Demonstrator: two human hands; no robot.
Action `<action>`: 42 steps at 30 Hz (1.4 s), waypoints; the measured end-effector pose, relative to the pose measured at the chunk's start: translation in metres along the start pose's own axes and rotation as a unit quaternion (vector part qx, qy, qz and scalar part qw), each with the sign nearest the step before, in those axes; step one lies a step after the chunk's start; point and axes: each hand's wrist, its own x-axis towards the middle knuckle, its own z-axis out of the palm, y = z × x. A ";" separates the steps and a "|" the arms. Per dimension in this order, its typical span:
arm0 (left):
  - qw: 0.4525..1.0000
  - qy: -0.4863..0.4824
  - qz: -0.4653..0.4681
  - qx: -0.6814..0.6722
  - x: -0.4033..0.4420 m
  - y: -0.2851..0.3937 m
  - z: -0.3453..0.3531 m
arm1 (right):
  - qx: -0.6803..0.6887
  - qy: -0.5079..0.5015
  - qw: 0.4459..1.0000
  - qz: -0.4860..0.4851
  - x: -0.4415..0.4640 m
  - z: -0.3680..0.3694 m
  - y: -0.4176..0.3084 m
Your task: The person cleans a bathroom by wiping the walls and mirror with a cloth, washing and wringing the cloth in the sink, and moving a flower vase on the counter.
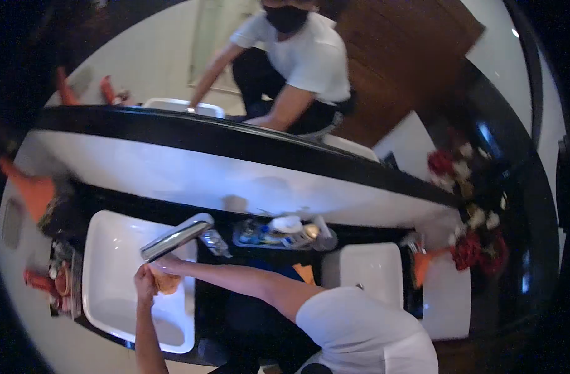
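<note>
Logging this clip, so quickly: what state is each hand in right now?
Left hand: closed, apparently on the orange cloth.
Right hand: at the cloth, open or closed cannot be told.

Both hands point(146, 283) gripping orange cloth point(167, 284) under chrome faucet point(176, 238), white sink point(101, 274) below, red flowers point(467, 251) at right

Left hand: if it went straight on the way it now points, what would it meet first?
Probably the faucet, near its outer end, which shows just beyond the left hand. Depth is unclear, so the hand might pass underneath.
</note>
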 end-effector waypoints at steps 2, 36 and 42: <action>0.995 0.003 0.076 0.063 -0.010 0.014 -0.002 | 0.193 -0.036 0.979 0.051 -0.011 -0.018 -0.005; 0.945 -0.053 0.002 -0.322 -0.018 0.084 0.050 | 0.335 -0.055 0.936 0.094 0.034 0.042 0.078; 0.997 -0.035 0.072 -0.019 0.018 0.004 -0.007 | 0.270 0.366 0.883 -0.117 -0.004 0.031 0.011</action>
